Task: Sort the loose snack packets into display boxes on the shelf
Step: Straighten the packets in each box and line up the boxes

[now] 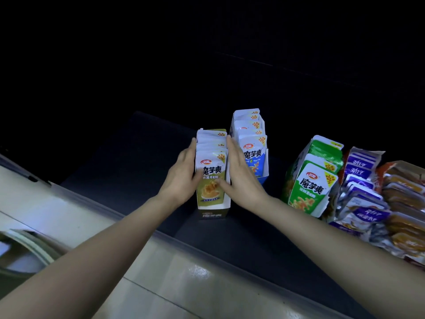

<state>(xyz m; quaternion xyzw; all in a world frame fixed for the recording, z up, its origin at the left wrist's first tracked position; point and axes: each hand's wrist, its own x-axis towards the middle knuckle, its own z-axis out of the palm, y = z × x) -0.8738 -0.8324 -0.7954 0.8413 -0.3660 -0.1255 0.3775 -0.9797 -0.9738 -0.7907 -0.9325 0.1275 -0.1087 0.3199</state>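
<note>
Far left: pale, glossy tiled floor [184, 284], cut diagonally by the front edge of a dark shelf [110, 162]. Two bare forearms reaching in from the bottom edge.

Left hand [181, 178] flat against the left wall of the olive display box [212, 214], fingers [192, 147] straight and together along the cardboard, thumb resting on the front packet. Olive packets [210, 166] standing upright in a row inside, perhaps five, the tops overlapping too closely for a sure count. Right hand [241, 178] mirrored on the box's right wall, fingers [230, 143] likewise straight and pressed flat, thumb on the same front packet.

Just behind and right, touching the right hand's back: blue display box [264, 171], five blue packets [253, 155] upright. Further right, apart: green display box [295, 176], tilted, three green packets [310, 187] showing. Three boxes in all, every one on the shelf.

Far right: two loose heaps, purple packets [365, 212] then orange-brown packets [404, 192], lying overlapped.

Beyond the shelf, only darkness.
</note>
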